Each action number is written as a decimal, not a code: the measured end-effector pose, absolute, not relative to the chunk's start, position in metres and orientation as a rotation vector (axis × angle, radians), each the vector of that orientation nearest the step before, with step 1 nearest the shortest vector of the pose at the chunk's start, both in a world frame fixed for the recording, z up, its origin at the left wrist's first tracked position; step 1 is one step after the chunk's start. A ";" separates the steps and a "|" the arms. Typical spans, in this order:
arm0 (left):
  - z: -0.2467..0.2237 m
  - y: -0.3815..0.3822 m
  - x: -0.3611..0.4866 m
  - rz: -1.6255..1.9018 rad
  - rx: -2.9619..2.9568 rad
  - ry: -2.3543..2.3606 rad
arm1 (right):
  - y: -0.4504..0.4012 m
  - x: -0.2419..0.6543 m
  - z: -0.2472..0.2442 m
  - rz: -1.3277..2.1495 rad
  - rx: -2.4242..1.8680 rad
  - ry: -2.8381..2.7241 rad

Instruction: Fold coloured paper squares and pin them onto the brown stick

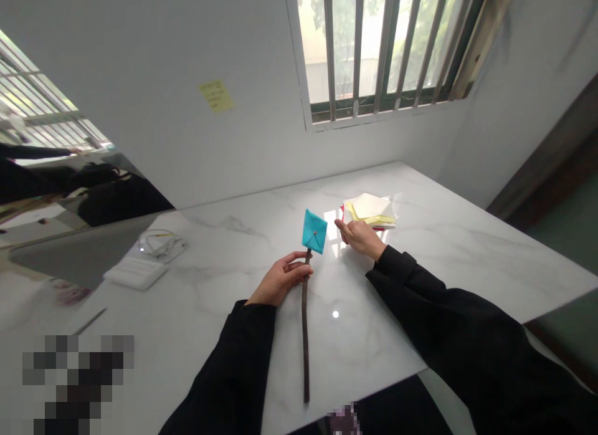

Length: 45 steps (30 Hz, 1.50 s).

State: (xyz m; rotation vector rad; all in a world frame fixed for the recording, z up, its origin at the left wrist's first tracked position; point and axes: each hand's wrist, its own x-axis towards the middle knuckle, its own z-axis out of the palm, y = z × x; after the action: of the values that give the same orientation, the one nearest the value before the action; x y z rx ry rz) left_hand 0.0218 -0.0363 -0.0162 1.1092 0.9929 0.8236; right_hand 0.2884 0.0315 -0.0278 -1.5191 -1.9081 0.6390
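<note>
Gripping a thin, stiff twig (305, 335) mid-frame, the left hand (280, 279) curls below a light, crushable teal paper diamond (314, 231), best held by the stem; the right hand (359, 239), fingers loosely bunched, hangs empty before stacked paper sheets (369, 209).

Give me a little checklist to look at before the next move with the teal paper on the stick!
1. Left hand gripping the dark twig: ok.
2. Folded teal paper sitting at the twig's top end: ok.
3. Red dot in the paper's middle fastened tight: cannot tell.
4. Right hand free, holding nothing: ok.
5. Stack of coloured paper close to the right hand: ok.
</note>
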 end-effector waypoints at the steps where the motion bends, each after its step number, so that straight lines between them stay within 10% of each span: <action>1: -0.016 -0.037 0.022 0.838 1.094 0.993 | 0.032 0.289 -0.029 0.635 -1.525 -1.913; 16: -0.015 -0.033 0.028 1.182 0.858 0.999 | -0.016 0.245 -0.013 1.655 -0.867 -2.108; 45: -0.010 -0.021 0.011 1.420 0.522 0.877 | -0.015 0.248 -0.017 1.907 -0.681 -2.255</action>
State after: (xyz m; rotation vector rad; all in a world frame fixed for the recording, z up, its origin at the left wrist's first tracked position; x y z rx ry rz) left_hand 0.0110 -0.0206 -0.0099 0.5223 0.8771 1.4202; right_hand 0.2477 -0.0150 -0.0166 -0.6812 -2.2547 1.9072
